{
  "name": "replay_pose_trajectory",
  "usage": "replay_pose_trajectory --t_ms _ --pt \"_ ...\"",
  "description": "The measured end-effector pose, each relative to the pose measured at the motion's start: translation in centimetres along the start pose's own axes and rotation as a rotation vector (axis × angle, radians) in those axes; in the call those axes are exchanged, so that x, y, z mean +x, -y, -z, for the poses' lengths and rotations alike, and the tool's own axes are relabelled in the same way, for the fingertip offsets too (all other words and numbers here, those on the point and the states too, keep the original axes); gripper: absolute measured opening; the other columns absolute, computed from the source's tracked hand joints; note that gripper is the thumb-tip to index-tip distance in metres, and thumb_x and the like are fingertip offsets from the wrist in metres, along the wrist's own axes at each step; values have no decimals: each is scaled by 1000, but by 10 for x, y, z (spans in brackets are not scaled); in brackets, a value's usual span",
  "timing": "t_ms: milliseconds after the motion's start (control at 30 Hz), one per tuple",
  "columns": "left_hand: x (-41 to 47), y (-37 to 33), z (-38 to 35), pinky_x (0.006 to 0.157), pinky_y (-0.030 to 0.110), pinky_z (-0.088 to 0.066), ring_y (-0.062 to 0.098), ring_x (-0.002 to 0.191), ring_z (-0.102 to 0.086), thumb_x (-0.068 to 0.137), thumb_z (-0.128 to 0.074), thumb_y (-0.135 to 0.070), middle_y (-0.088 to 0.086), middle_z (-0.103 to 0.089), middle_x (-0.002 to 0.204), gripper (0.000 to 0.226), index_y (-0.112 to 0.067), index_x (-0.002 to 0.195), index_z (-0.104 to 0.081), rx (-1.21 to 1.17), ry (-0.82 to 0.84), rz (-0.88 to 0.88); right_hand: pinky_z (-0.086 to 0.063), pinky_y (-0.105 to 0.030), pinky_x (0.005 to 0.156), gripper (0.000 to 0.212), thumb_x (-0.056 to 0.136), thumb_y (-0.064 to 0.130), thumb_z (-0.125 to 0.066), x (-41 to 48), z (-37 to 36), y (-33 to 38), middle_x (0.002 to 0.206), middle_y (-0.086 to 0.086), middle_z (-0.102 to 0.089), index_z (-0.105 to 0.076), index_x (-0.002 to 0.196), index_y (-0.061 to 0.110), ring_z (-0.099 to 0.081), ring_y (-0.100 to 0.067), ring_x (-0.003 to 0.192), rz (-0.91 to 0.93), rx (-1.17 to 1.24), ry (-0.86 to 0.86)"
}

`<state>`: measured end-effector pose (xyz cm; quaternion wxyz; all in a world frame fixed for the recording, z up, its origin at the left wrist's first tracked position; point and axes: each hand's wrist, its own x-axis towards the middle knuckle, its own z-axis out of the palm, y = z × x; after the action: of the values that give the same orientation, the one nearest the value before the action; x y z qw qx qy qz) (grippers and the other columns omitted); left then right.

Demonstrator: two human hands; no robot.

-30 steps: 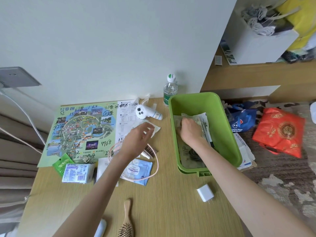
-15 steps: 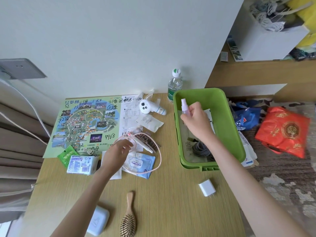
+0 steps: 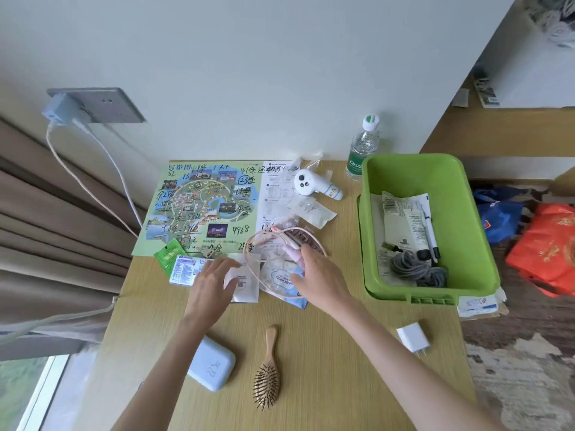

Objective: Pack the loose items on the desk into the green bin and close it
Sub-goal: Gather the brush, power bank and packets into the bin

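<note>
Green bin [image 3: 460, 213] is sitting open at the table's [image 3: 326, 353] right edge, holding a grey cable [image 3: 417, 270], tube and pen. I'm seeing my left hand [image 3: 211, 284] lying spread-fingered on a white packet [image 3: 245, 281], while my right hand [image 3: 320, 278] is resting, loosely open, over the pink cable [image 3: 267, 241] and blue wipes pack [image 3: 284, 279].

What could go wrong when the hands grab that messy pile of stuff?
1. The pink cable loops over the wipes pack and other small things, so lifting one may drag others off the desk.
2. The left hand lies flat on a thin white sachet, which may slide instead of lifting.
3. The water bottle stands right beside the green bin; nudging the bin might tip it.
</note>
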<state>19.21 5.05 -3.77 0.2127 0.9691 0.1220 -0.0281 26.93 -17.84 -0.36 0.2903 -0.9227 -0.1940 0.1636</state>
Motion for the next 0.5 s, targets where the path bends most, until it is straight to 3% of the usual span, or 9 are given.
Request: replay_pose_trajectory --t_ms 67,133,267,367,433,500 --pt "-13 7 -6 99 45 -44 27 135 -43 88 -69 -22 -3 -53 141 44 -19 131 -58 47 121 -28 -35 -26 65 31 87 36 -67 -2 -21 -3 94 2 -61 -46 97 15 -61 -20 81 14 -141 45" --pt "-24 10 -14 107 46 -39 23 147 -24 88 -69 -29 -7 -39 152 54 -22 138 -51 51 162 -60 -36 -27 64 38 83 37 -71 -5 -38 -6 99 2 -64 -49 101 14 -64 -21 87 29 -213 116" --pt "-33 12 -18 101 44 -45 19 137 -35 79 -76 -39 -8 -42 149 52 -23 125 -58 10 122 -82 -40 -30 59 12 91 16 -60 -15 -57 -11 100 -3 -68 -54 101 14 -67 -22 85 71 -359 191" --pt "-38 10 -22 100 39 -45 20 131 -40 68 -82 -45 -4 -43 146 59 -18 114 -57 17 129 -90 -51 -33 65 6 92 11 -53 -17 -57 -15 96 -4 -69 -56 97 13 -67 -22 81 39 -322 177" --pt "-40 8 -25 99 36 -45 20 129 -39 66 -83 -47 -3 -42 144 62 -17 113 -54 43 115 -95 -47 -31 56 3 93 14 -54 -14 -48 -20 89 -3 -67 -54 95 13 -65 -20 73 0 -232 89" --pt "-39 5 -26 101 34 -44 22 130 -37 66 -82 -47 -1 -40 143 68 -17 119 -51 101 127 -125 -33 -22 44 7 92 17 -58 -8 -34 -25 81 -1 -63 -54 97 12 -57 -15 59 -43 -182 -52"
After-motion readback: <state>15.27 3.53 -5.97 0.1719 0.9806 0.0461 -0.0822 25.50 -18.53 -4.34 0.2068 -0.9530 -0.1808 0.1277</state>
